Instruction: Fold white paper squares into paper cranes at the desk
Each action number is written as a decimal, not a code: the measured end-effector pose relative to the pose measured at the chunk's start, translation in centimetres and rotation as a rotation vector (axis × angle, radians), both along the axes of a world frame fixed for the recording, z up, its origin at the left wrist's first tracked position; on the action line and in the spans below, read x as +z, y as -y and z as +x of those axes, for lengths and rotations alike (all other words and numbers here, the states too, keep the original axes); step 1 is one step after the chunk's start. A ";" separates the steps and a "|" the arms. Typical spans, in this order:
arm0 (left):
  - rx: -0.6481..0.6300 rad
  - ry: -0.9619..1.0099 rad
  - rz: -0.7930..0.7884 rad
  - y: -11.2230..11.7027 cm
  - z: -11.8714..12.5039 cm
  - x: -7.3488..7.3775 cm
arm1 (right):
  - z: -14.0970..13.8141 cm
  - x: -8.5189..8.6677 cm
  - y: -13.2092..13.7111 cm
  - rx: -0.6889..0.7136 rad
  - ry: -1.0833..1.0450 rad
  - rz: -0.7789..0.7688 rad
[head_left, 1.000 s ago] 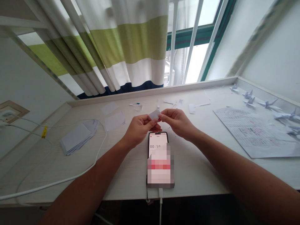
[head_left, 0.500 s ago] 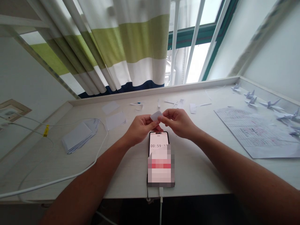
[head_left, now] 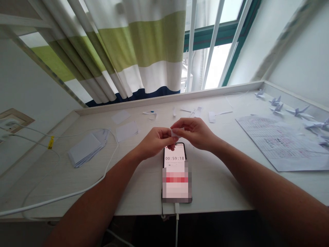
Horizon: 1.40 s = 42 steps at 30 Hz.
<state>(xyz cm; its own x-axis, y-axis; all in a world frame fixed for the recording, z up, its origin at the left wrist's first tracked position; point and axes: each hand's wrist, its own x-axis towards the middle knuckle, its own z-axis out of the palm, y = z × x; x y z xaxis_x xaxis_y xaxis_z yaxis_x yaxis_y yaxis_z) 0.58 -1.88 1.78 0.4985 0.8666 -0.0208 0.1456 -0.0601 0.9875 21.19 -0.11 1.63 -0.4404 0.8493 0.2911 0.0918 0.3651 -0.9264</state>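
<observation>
Both hands meet above the middle of the table, pinching one small white piece of paper (head_left: 175,132) between them. My left hand (head_left: 154,141) grips its left side with curled fingers. My right hand (head_left: 195,132) grips its right side, fingers closed over the top. Most of the paper is hidden by the fingers. Directly below the hands a phone (head_left: 176,173) lies flat on the table (head_left: 218,178), its screen showing a running timer.
A stack of white paper squares (head_left: 86,150) lies at the left, with a white cable (head_left: 77,195) looping past it. Paper scraps (head_left: 197,112) litter the far edge. A printed sheet (head_left: 280,142) and several folded paper cranes (head_left: 295,111) sit at the right. Curtain and window stand behind.
The paper, sticking up between the fingers before, is now folded down and mostly covered by them. The hands have closed in slightly. The phone timer has advanced.
</observation>
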 end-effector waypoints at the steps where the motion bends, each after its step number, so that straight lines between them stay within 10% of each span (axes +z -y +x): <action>1: 0.010 0.014 0.009 0.0 0.0 0.0 | 0.1 0.0 0.0 0.001 -0.009 -0.014; 22: 0.038 0.246 -0.324 -0.5 -0.5 0.0 | 0.5 0.4 -0.3 0.071 -0.052 0.032; 42: 0.087 0.207 -0.294 -0.3 -0.5 0.1 | 0.2 0.6 -0.1 -0.027 -0.056 -0.049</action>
